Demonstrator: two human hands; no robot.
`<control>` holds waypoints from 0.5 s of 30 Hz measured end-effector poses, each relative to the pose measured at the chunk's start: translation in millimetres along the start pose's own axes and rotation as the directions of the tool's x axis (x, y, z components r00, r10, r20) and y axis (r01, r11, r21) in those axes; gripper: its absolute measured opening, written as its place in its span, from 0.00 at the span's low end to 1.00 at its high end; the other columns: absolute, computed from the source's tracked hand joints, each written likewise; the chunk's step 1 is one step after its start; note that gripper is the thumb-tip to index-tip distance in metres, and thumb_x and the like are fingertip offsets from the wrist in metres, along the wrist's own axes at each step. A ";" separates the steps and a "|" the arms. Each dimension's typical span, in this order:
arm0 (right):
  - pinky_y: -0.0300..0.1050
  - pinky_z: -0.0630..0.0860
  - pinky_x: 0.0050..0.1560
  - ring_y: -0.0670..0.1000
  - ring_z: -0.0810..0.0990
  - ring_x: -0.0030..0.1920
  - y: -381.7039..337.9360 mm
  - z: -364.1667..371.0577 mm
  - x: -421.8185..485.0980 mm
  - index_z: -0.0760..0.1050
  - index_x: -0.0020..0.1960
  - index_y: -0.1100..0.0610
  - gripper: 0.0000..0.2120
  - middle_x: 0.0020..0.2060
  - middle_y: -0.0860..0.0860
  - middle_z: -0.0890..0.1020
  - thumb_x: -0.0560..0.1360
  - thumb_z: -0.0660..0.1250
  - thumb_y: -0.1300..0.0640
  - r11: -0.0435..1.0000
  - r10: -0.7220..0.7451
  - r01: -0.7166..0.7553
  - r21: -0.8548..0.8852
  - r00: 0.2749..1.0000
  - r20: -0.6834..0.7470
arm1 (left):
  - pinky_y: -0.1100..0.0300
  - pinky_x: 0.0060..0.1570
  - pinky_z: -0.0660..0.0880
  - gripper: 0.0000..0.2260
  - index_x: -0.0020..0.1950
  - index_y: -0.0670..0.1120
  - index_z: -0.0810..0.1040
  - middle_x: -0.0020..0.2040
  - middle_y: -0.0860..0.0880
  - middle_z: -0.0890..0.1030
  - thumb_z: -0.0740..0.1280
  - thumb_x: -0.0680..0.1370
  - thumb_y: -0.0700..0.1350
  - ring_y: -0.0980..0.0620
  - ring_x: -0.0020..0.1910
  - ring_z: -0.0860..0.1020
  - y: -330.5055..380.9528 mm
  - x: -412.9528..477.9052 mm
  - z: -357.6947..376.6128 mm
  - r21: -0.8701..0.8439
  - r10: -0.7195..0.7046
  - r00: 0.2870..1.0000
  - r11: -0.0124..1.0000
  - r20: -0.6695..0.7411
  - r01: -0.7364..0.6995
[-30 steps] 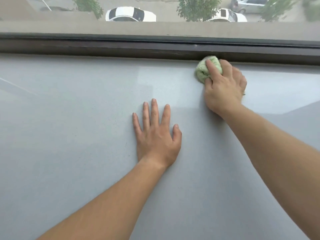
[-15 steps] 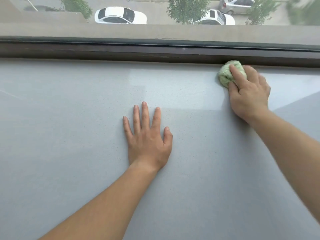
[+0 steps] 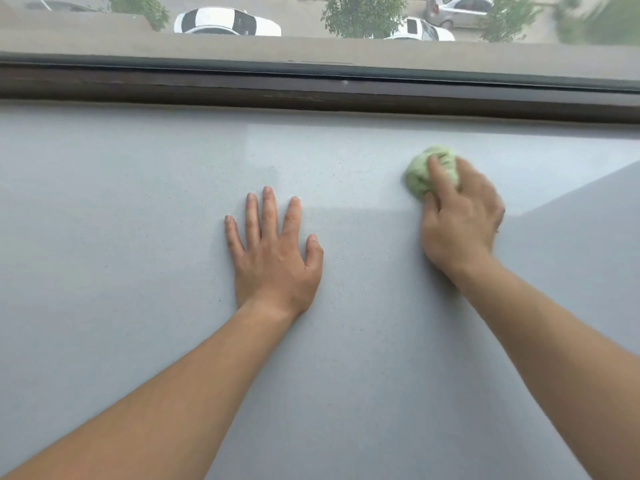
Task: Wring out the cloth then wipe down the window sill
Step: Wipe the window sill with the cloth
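Right hand (image 3: 460,220) gripped the balled green cloth (image 3: 424,171) on the window sill (image 3: 138,341), left hand (image 3: 273,258) flat and spread; bunched cloth could miss patches.

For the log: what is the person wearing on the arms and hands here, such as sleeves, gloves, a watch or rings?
Nothing that shows. The left hand and right hand are bare, with no gloves. Both forearms are uncovered right to the bottom of the picture, so no sleeve appears. No watch or band at either wrist, and no ring on the left fingers; the right hand is motion-blurred, so a ring there cannot be ruled out.
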State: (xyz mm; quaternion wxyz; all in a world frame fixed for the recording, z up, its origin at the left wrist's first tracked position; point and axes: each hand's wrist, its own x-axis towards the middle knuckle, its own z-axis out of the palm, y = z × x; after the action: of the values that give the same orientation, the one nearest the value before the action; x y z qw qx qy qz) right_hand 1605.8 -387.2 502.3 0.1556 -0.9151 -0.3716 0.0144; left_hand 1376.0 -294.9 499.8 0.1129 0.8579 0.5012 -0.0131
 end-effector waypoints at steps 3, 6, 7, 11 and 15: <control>0.58 0.57 0.71 0.59 0.62 0.72 9.0 -7.1 -56.3 0.64 0.74 0.41 0.24 0.74 0.51 0.65 0.78 0.56 0.48 0.938 -0.340 0.347 -0.023 0.929 0.146 | 0.40 0.76 0.39 0.30 0.81 0.54 0.50 0.82 0.47 0.44 0.45 0.79 0.59 0.48 0.80 0.39 -0.4 -0.2 0.1 -0.004 -0.002 1.000 1.000 -0.001 0.002; 0.57 0.58 0.71 0.60 0.63 0.72 44.6 -20.3 -35.8 0.64 0.74 0.40 0.24 0.74 0.51 0.66 0.78 0.54 0.45 0.908 -0.405 0.418 -0.032 0.895 0.187 | 0.40 0.76 0.38 0.29 0.81 0.54 0.51 0.82 0.47 0.45 0.45 0.79 0.59 0.48 0.80 0.39 -0.8 -0.7 -0.3 -0.016 0.001 1.000 1.000 -0.009 -0.001; 0.57 0.58 0.71 0.61 0.64 0.72 53.7 -22.2 -21.6 0.65 0.74 0.40 0.24 0.74 0.52 0.66 0.77 0.54 0.45 0.944 -0.318 0.327 -0.043 0.937 0.145 | 0.40 0.76 0.38 0.29 0.80 0.54 0.51 0.82 0.48 0.45 0.46 0.79 0.59 0.48 0.80 0.40 -0.8 -0.6 -0.3 -0.017 0.002 1.000 1.000 -0.009 -0.003; 0.56 0.54 0.72 0.59 0.61 0.73 44.0 -19.5 -20.4 0.64 0.74 0.40 0.24 0.75 0.51 0.63 0.77 0.56 0.48 0.999 0.037 -0.036 -0.011 0.998 0.060 | 0.40 0.76 0.37 0.29 0.81 0.54 0.49 0.82 0.48 0.43 0.45 0.80 0.60 0.48 0.80 0.39 -1.3 -0.3 0.9 0.019 0.004 1.000 1.000 0.005 -0.004; 0.57 0.56 0.71 0.60 0.62 0.73 23.0 -21.1 -112.7 0.64 0.74 0.41 0.24 0.75 0.51 0.64 0.78 0.56 0.47 0.973 -0.228 0.232 -0.018 0.965 0.128 | 0.39 0.75 0.36 0.29 0.81 0.54 0.49 0.82 0.47 0.44 0.44 0.80 0.60 0.47 0.80 0.39 0.1 0.3 -0.4 0.016 -0.014 1.000 1.000 0.021 0.014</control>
State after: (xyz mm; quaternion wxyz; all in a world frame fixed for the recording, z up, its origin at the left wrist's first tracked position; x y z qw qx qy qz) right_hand 1542.8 -485.7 505.5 0.1173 -0.8656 -0.4844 0.0475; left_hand 1376.2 -294.6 500.1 0.1110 0.8551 0.5057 -0.0270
